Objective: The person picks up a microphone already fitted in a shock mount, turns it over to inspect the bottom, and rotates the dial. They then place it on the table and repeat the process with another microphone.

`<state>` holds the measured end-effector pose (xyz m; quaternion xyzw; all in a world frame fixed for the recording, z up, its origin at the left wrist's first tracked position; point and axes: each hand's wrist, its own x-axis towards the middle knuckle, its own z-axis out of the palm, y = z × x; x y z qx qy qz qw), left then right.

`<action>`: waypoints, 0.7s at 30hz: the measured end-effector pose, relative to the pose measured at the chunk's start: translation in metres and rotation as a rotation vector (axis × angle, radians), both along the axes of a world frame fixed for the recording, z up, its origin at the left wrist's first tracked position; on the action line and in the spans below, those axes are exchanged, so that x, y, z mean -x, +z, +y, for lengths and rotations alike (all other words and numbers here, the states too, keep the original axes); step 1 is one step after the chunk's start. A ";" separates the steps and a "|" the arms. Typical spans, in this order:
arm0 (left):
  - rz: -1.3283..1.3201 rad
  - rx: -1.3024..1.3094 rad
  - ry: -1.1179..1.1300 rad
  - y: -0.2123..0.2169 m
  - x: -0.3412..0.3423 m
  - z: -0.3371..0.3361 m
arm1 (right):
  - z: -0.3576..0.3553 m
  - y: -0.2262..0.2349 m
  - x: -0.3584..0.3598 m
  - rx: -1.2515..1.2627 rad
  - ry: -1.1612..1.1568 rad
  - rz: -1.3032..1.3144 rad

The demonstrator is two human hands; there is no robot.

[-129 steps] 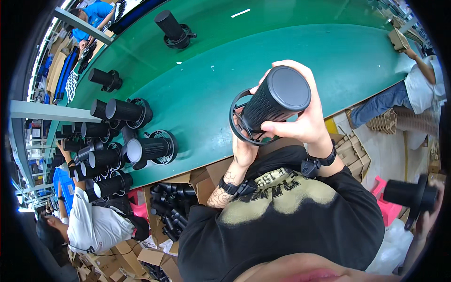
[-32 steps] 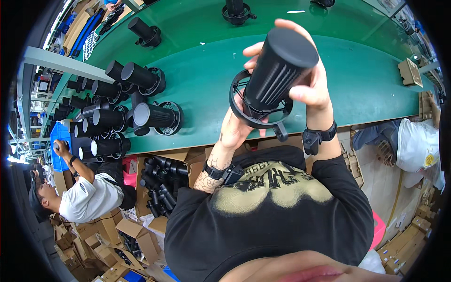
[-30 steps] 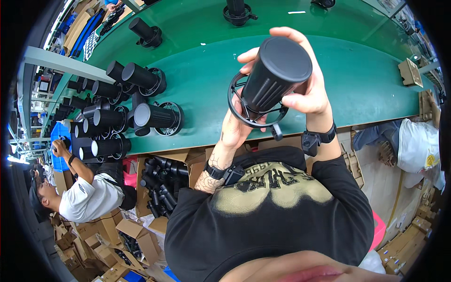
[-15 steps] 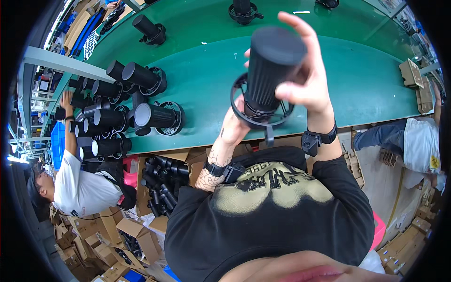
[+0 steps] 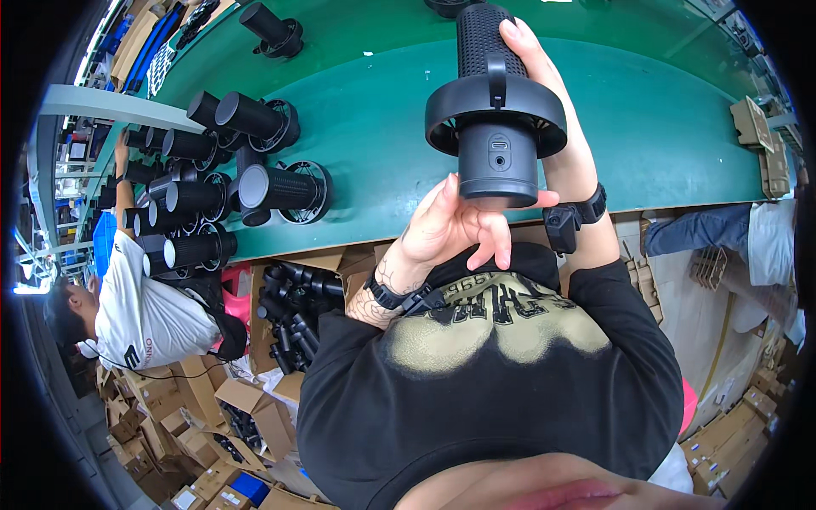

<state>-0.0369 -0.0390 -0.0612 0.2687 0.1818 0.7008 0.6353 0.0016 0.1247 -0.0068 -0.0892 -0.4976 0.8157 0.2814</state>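
A black microphone (image 5: 497,161) with a ribbed grille and a ring-shaped mount around its middle is held up over the bench, upright, its port and round socket facing me. My right hand (image 5: 557,93) grips it from the right, fingertips against the grille and the palm partly hidden behind the ring. My left hand (image 5: 450,223) is at its base: the thumb touches the base's left side, a finger seems to pass behind the bottom, and the other fingers curl loosely below. Several similar microphones (image 5: 285,191) lie on the bench to the left.
A green bench (image 5: 382,110) spans the front. Another microphone (image 5: 270,32) stands farther back. Below the bench, an open carton (image 5: 297,314) holds black parts. A co-worker (image 5: 153,306) reaches toward the bench at left; another person (image 5: 765,246) is at right. Cardboard trays (image 5: 752,127) sit at the bench's right end.
The microphone has been turned so its port side and base face me, grille end away. My left hand has shifted from the ring to the base; my right stays on the body.
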 end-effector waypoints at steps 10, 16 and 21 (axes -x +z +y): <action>-0.287 -0.039 -0.145 0.009 -0.003 -0.002 | 0.009 0.009 0.015 0.114 0.096 0.166; 0.051 0.239 0.170 0.001 0.007 -0.002 | 0.017 0.006 0.007 -0.223 -0.177 -0.190; 0.172 0.209 0.202 -0.001 0.003 0.000 | 0.035 -0.016 0.019 -0.427 -0.230 -0.164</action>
